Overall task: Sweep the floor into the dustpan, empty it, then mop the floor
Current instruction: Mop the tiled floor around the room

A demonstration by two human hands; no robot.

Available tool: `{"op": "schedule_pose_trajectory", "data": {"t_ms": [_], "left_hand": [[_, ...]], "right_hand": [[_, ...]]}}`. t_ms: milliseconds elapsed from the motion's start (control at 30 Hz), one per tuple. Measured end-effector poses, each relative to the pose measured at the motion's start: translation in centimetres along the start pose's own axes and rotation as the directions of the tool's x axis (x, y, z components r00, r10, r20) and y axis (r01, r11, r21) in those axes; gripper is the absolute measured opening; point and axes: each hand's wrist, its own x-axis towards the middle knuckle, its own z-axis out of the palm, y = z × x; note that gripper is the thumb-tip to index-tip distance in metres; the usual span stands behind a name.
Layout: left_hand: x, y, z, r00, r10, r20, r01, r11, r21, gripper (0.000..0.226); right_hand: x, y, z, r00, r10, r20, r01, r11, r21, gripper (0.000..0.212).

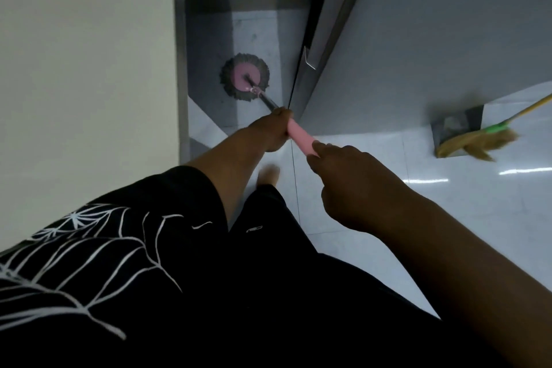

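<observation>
A round mop head (pixel 244 77), pink disc ringed with grey strands, lies flat on the tiled floor in a narrow, shadowed gap between a wall and a door. Its pole rises toward me and ends in a pink handle (pixel 300 136). My left hand (pixel 273 128) grips the pole where the pink handle begins. My right hand (pixel 346 176) holds the handle's near end, fingers curled round it. At the right, a straw broom (pixel 478 142) with a green collar and yellow stick leans over a grey dustpan (pixel 457 127) that stands by the wall.
A cream wall (pixel 83 69) bounds the left side, with a grey frame (pixel 180 69) at its edge. A grey door (pixel 433 24) stands ajar on the right of the gap. Glossy white floor tiles (pixel 448 203) spread to the right. My bare foot (pixel 268 175) stands just behind the mop.
</observation>
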Motion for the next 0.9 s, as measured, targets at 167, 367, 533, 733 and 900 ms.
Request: {"op": "schedule_pose_trajectory", "data": {"t_ms": [167,367,533,733,900], "left_hand": [[-4.5,2.5,5.2,0.999,0.025,-0.019,-0.025,1.000,0.010,0.040],[-8.1,5.6,9.8,0.998,0.056,-0.031,-0.056,0.998,0.016,0.044],[-9.3,6.7,11.5,0.999,0.040,-0.033,-0.040,0.999,0.012,0.044],[-7.4,5.5,10.4,0.998,0.024,-0.056,-0.026,0.999,-0.032,0.050],[-3.7,2.5,6.3,0.999,0.004,-0.048,-0.005,0.999,-0.033,0.047]], "right_hand": [[-7.0,0.1,1.6,0.999,-0.009,0.042,0.011,0.999,-0.048,0.032],[-13.3,0.8,2.9,0.998,-0.025,0.055,0.029,0.997,-0.076,0.034],[-15.0,0.7,3.8,0.997,-0.017,0.077,0.023,0.997,-0.079,0.040],[-12.5,1.3,3.2,0.998,-0.006,0.070,0.011,0.998,-0.069,0.040],[-6.9,1.3,1.8,0.997,-0.002,0.075,0.008,0.996,-0.086,0.040]]}}
